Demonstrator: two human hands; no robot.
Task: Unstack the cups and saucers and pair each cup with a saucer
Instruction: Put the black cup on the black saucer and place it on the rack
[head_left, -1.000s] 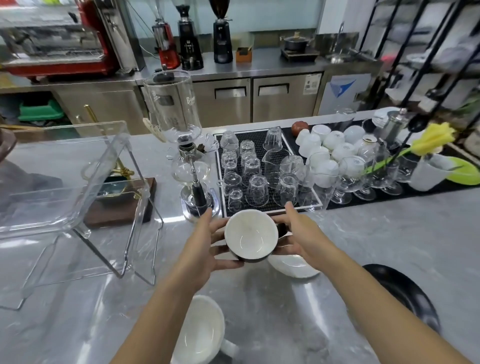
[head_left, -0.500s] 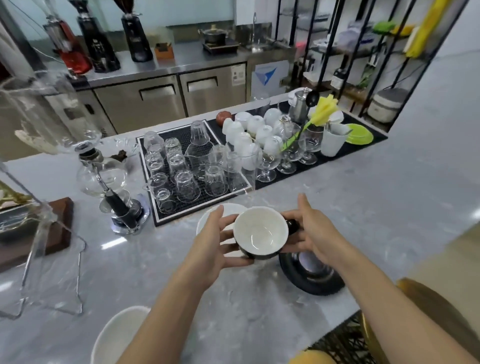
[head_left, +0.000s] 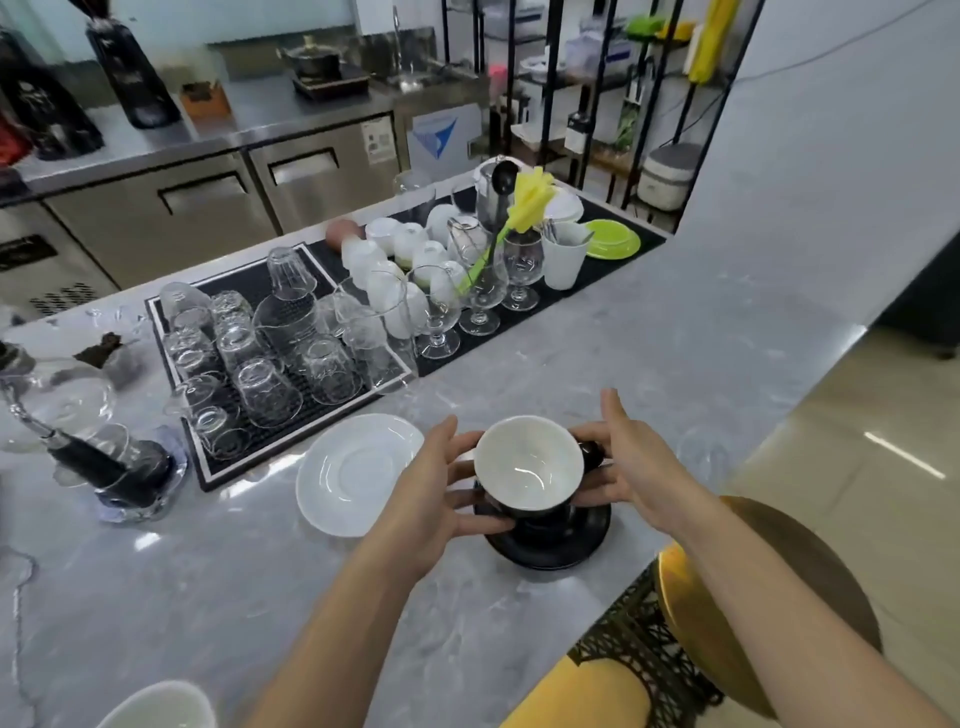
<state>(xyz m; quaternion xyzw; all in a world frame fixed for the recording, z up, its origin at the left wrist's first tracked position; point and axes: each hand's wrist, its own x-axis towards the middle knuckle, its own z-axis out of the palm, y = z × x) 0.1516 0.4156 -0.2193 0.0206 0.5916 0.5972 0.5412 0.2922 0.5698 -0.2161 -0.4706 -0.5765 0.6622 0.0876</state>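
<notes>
A black cup (head_left: 527, 467) with a white inside is held between both hands, just above or resting on a black saucer (head_left: 556, 540) near the counter's front edge; I cannot tell if they touch. My left hand (head_left: 436, 488) grips the cup's left side. My right hand (head_left: 623, 462) holds its right side by the black handle. A white saucer (head_left: 353, 473) lies bare on the counter just left of them. The rim of a white cup (head_left: 161, 706) shows at the bottom left edge.
A black mat (head_left: 208, 467) with several upturned glasses lies behind the white saucer. Stemmed glasses and white cups stand further right on a second mat. A glass siphon brewer (head_left: 78, 431) stands at the left. A gold stool (head_left: 748, 597) is below the counter's edge.
Both hands have carried the black cup to the right and down over the black saucer. The view has swung right, so the white saucer now lies clear to the left.
</notes>
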